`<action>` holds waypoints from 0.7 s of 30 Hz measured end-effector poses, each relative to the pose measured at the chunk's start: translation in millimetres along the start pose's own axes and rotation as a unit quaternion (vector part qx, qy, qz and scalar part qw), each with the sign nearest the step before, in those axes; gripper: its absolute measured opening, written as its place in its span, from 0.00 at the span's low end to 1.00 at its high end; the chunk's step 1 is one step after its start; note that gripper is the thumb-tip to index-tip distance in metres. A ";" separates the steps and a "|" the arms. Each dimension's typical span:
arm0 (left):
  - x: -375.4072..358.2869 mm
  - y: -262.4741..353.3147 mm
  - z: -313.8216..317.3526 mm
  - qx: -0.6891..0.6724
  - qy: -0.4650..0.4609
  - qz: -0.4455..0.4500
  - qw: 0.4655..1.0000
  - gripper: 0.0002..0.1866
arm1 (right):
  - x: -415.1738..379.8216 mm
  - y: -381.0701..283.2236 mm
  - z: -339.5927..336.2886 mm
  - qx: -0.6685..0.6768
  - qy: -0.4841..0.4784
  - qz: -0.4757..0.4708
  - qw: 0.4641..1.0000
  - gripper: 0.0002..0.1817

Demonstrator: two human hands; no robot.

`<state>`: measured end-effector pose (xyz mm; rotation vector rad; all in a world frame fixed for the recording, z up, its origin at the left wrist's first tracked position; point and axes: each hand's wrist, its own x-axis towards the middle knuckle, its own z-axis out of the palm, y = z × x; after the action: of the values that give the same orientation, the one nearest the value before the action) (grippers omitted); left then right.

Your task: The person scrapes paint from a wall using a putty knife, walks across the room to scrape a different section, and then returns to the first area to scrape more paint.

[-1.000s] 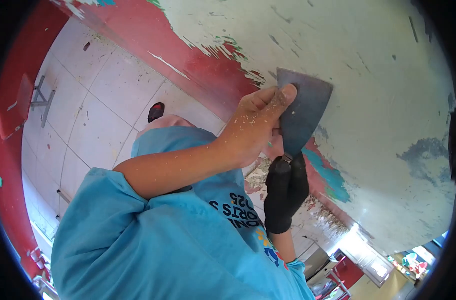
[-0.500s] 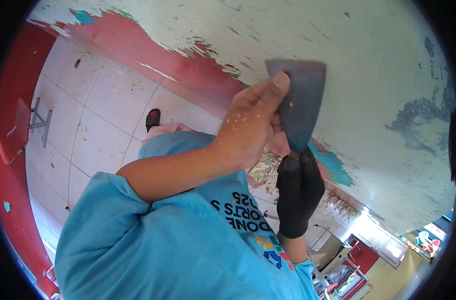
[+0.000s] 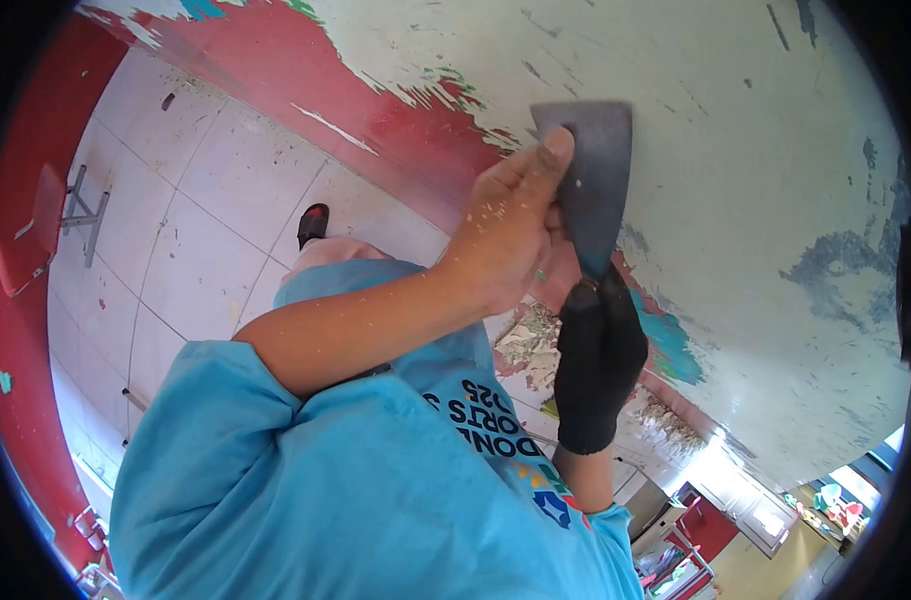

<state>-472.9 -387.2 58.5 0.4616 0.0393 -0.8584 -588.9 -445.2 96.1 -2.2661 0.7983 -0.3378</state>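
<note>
A wide putty knife (image 3: pixel 597 190) with a flat grey blade lies over the pale, peeling wall (image 3: pixel 735 200), its broad edge toward the top of the view. My bare left hand (image 3: pixel 510 225) pinches the side of the blade, thumb on its face and fingers curled behind. Small pale flecks dot the back of this hand. Below, my right hand (image 3: pixel 600 370), in a black glove, is closed around the handle, most of which it hides. Red paint (image 3: pixel 375 110) with ragged edges shows beside the blade.
Paint scrapings (image 3: pixel 530 340) litter the tiled floor (image 3: pixel 200 240) along the wall. A red chair (image 3: pixel 35 235) with metal legs is at left. My foot in a dark shoe (image 3: pixel 313 224) rests on the tiles. Furniture (image 3: pixel 680 540) stands at lower right.
The putty knife and both hands have shifted slightly upward in view, the blade a little to the left. The view itself has also shifted a little. Both hands keep their hold.
</note>
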 end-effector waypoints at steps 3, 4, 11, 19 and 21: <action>2.4 -13.3 -2.7 0.007 0.003 -0.069 0.998 0.21 | -14.5 7.9 -10.2 0.014 0.002 0.031 0.999 0.15; 2.6 -13.7 -0.7 -0.011 0.007 -0.079 0.997 0.21 | -16.3 9.8 -12.2 0.032 -0.004 0.059 0.998 0.15; 1.7 -0.4 -12.9 -0.034 0.035 -0.062 0.997 0.23 | -4.6 -14.7 2.4 -0.048 -0.024 0.005 0.999 0.14; 14.2 27.8 -40.4 -0.099 0.061 -0.004 0.993 0.25 | 24.3 -44.2 28.5 -0.158 -0.084 -0.105 0.978 0.13; 8.9 21.7 -33.0 -0.118 0.043 -0.049 0.991 0.25 | 12.5 -47.7 21.1 -0.148 -0.071 -0.081 0.983 0.15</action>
<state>-446.2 -368.0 34.9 0.2757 0.2412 -0.9167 -548.4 -414.9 114.0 -2.6081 0.6257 -0.1336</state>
